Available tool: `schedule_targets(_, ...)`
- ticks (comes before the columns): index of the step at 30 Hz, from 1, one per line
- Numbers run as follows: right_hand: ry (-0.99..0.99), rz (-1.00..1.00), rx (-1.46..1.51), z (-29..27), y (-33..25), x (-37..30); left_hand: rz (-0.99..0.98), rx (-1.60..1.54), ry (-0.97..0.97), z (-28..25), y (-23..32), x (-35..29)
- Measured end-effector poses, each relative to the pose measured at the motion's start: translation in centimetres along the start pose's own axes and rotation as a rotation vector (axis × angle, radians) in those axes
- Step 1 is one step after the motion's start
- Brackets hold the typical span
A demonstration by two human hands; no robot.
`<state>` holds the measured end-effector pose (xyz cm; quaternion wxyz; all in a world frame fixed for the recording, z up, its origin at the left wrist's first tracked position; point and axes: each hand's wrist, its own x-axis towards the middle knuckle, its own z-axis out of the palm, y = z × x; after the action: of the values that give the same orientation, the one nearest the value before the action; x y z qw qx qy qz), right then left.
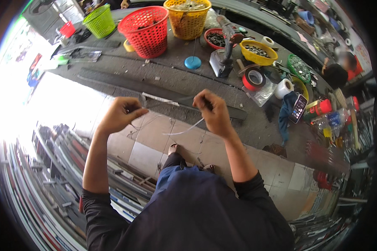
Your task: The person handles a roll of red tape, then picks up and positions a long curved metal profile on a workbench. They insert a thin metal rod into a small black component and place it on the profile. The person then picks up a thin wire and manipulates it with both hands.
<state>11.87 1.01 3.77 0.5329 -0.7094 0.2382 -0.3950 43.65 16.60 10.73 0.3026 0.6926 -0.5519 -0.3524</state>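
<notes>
My left hand [122, 115] is raised in front of the near bench edge, its thumb and fingers pressed together. Whatever it pinches is too small to make out. Across from it, my right hand [213, 109] is curled closed. A thin whitish strip [183, 131] trails from beneath the right hand in a curve toward the left, above the floor. Behind both hands a long dark bar [125, 85] lies along the bench [176, 69]. A faint dark line seems to run between the hands, but I cannot tell what it is.
Red [145, 35] and yellow baskets [187, 21] stand at the back, near a cordless drill [223, 58]. Tape rolls [254, 79], a phone [298, 108] and bottles [335, 119] lie to the right. Long profiles [50, 180] are stacked at left. Another person [337, 75] is at far right.
</notes>
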Motion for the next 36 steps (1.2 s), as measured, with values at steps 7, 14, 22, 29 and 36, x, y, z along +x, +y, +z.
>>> schedule_targets(7, 0.466, -0.227, -0.442, -0.4, 4.0, 17.3, 0.397, -0.025, 0.498, -5.1, -4.1, 22.4)
schedule_targets(14, 0.739, 0.005, -0.845, -1.1, 10.6, 27.5, 0.324, -0.218, 0.661, -0.7, -5.7, 34.1)
schedule_targets(22, 0.265, 0.724, -1.079, 0.4, 18.6, 24.2, 0.157, 0.106, 0.358, 4.8, -10.4, 35.9)
schedule_targets(29, 0.2, 0.858, -0.452, 2.3, 16.4, 13.4, -0.041, 0.077, -0.28, -0.7, -17.6, 28.9)
schedule_targets(36, 0.501, 0.565, -0.48, 5.9, 13.8, 2.6, 0.065, 0.224, -0.074, -4.2, -18.7, 20.1)
